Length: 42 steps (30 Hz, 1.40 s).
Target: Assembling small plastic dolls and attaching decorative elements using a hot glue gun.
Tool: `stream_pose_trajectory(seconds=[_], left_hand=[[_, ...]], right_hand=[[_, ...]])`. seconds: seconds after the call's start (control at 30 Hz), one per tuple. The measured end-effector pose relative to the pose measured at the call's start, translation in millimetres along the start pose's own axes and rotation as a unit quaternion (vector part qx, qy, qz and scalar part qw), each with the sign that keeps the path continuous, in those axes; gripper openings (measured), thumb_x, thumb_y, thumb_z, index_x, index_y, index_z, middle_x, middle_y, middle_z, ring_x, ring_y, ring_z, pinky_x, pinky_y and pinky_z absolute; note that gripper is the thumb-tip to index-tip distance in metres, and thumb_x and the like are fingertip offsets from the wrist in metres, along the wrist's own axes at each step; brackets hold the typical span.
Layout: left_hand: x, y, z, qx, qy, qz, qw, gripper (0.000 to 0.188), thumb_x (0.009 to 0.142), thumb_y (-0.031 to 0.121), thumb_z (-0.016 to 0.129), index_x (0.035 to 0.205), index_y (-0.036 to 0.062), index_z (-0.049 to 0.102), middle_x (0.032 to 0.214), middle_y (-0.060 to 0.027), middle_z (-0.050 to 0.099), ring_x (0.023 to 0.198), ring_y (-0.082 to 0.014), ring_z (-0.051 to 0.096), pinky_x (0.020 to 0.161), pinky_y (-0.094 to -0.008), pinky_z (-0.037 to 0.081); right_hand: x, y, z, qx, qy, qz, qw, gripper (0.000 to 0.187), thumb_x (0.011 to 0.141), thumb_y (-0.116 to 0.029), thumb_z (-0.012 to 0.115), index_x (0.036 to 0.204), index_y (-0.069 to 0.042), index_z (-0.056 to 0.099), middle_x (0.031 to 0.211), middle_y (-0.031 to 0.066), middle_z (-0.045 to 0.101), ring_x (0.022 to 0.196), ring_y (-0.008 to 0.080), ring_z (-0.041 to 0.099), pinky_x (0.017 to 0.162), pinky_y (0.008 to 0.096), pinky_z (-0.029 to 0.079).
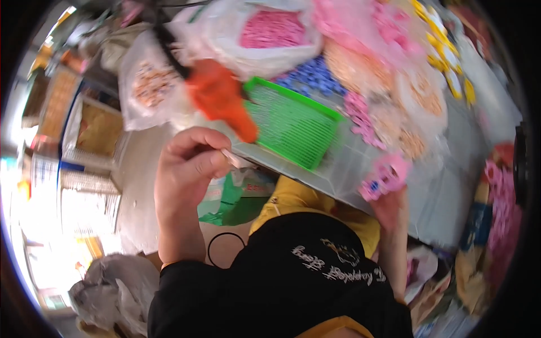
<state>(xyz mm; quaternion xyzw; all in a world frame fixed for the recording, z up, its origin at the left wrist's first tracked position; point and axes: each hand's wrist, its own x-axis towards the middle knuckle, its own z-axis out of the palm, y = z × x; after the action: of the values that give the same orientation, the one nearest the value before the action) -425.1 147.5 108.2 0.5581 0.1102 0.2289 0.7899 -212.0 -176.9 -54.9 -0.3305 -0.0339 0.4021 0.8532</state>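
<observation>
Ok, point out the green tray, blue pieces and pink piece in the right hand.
Green tray (305, 136), head view: ridged floor.
Blue pieces (313, 76), head view: pile's middle.
Pink piece (399, 172), head view: its right side.

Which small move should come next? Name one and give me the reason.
Probably bring the left hand with its small pale piece toward the pink piece in the right hand: each hand holds one part, and the two parts are apart, on either side of the green tray.

Tray (293, 127): glossy green plastic, textured base. Orange tool (214, 93): smooth plastic, blurred. Tabletop (434, 194): smooth, slight sheen. White bag (222, 36): thin crinkled plastic film. Pink piece (393, 173): smooth, plastic-looking. Shirt (248, 287): matt black cloth.
</observation>
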Motion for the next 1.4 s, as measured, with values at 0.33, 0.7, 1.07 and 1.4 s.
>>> stream_pose_trajectory(seconds=[0.33,0.7,1.07,1.4], left_hand=[[48,-100,118,0.401,-0.195,0.263,0.855,0.019,0.075,-0.01,0.073,0.092,-0.0012,0.07,0.087,-0.0102,0.066,0.078,-0.0225,0.061,0.068,-0.03,0.048],[57,-119,126,0.477,-0.244,0.314,0.784,0.018,0.074,-0.004,0.073,0.091,0.0037,0.072,0.087,-0.008,0.066,0.078,-0.0253,0.061,0.068,-0.0327,0.049],[67,-122,132,0.511,-0.301,0.366,0.717,0.034,0.065,0.002,0.067,0.099,0.0002,0.069,0.1,-0.0102,0.066,0.089,-0.0294,0.062,0.079,-0.0399,0.051],[104,-139,147,0.468,-0.223,0.334,0.787,0.032,0.082,-0.003,0.066,0.114,0.0009,0.066,0.096,-0.0136,0.068,0.088,-0.0325,0.065,0.081,-0.0402,0.052]], right_hand=[[28,1,49,0.035,-0.071,0.049,0.996,0.066,0.093,-0.042,0.065,0.146,-0.014,0.038,0.13,0.0073,0.058,0.111,0.0203,0.064,0.09,0.0407,0.058],[31,7,34,0.115,-0.092,0.066,0.987,0.057,0.099,-0.031,0.06,0.148,-0.016,0.036,0.126,0.0055,0.059,0.107,0.0172,0.065,0.085,0.0381,0.061],[33,-6,32,0.029,-0.079,0.009,0.996,0.075,0.087,-0.051,0.07,0.145,-0.014,0.04,0.125,0.0051,0.06,0.106,0.0202,0.064,0.084,0.0362,0.059],[53,-32,12,0.073,-0.026,-0.022,0.997,0.062,0.091,-0.041,0.069,0.14,-0.01,0.046,0.131,0.01,0.057,0.115,0.03,0.061,0.094,0.048,0.056]])
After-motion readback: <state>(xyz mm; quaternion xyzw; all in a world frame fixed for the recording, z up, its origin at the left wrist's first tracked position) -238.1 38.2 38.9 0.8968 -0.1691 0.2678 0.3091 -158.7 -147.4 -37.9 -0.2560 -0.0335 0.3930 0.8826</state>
